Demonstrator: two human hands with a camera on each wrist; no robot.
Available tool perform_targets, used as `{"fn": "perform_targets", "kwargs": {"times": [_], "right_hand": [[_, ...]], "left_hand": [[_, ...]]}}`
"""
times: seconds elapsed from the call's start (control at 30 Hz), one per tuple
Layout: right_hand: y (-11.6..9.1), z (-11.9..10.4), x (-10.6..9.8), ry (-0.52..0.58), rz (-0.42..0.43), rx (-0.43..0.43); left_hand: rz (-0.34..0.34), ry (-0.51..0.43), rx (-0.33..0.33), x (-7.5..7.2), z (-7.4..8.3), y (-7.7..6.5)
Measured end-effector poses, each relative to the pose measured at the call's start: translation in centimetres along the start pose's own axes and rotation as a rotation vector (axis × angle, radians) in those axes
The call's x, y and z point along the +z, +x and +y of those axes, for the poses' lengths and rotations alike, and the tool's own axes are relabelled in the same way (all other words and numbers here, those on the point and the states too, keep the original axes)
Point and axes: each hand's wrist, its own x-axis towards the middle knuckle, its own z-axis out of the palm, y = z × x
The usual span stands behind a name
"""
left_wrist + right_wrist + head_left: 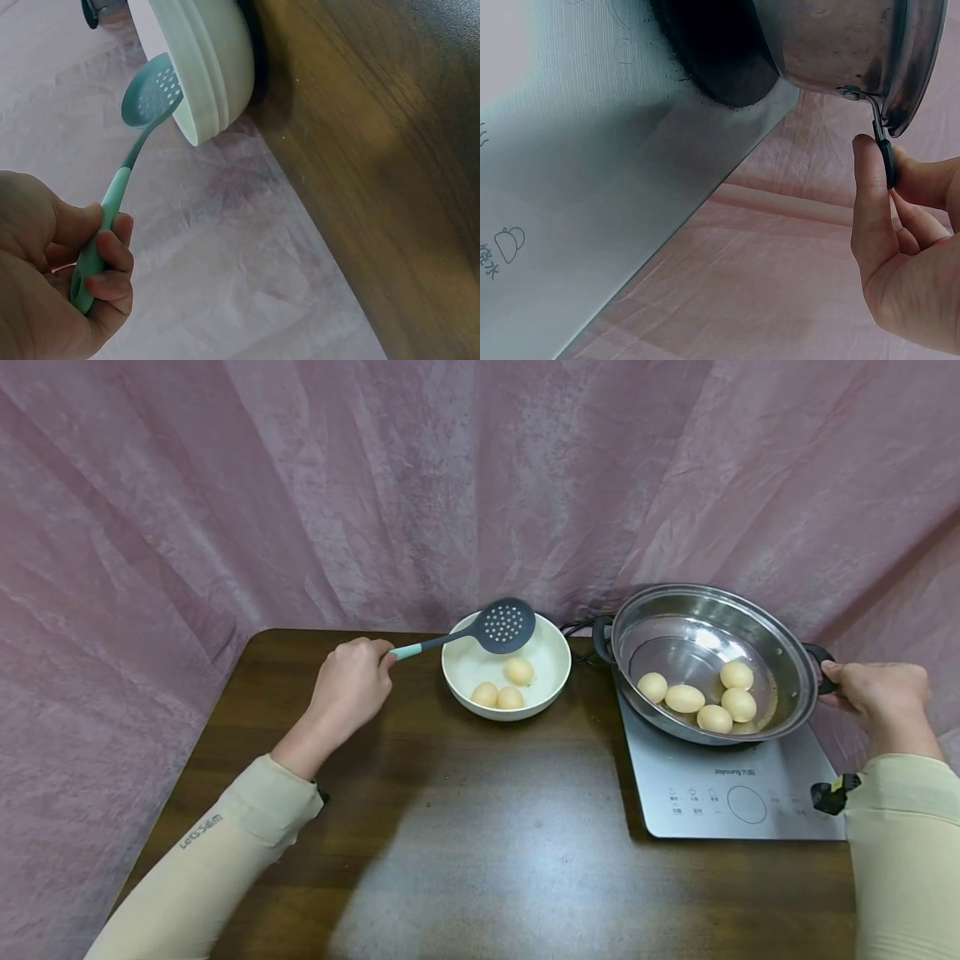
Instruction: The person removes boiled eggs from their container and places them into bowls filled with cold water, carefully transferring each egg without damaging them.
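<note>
My left hand (352, 683) grips the mint-green handle of a grey skimmer (506, 625). Its perforated head is over the far part of a white bowl (459, 673), with no egg on it. Inside the bowl sit three pale eggs (518, 671), two of them side by side. At the right, my right hand (885, 693) pinches the black side handle (886, 163) of a steel pot (667, 610), thumb on top and fingers beneath. Several eggs (715, 719) lie in shallow liquid, gathered toward the pot's near side.
Under the pot is a silver induction cooktop (690, 810) with touch markings along its front. A black cord (581, 628) runs between bowl and pot. Both stand toward the back of the brown wooden table (480, 827), and a pink curtain (450, 485) hangs right behind.
</note>
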Motion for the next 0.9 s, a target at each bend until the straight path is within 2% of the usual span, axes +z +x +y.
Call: {"fn": "perform_targets", "kwargs": {"times": [0.23,0.4,0.53,0.67,0.8,0.9], "right_hand": [[0.2,0.1,-0.2,0.007,0.007,-0.013],[0.2,0.2,-0.2,0.011,0.005,-0.025],[0.2,0.2,-0.1,-0.004,-0.006,-0.023],[0.2,0.2,0.0,-0.004,-0.009,-0.024],[0.3,0.2,0.1,-0.006,-0.004,-0.035],[0.4,0.2,0.2,-0.002,-0.004,-0.036]], "left_hand": [[0.001,-0.099,-0.026,-0.2,0.4,0.3],[0.020,-0.205,-0.051,-0.4,1.9,0.8],[0.031,-0.271,-0.051,-0.3,3.9,1.4],[0.038,-0.312,-0.037,0.4,6.7,2.1],[0.029,-0.315,-0.006,1.4,9.7,2.8],[0.022,-0.291,0.050,2.3,12.0,3.3]]}}
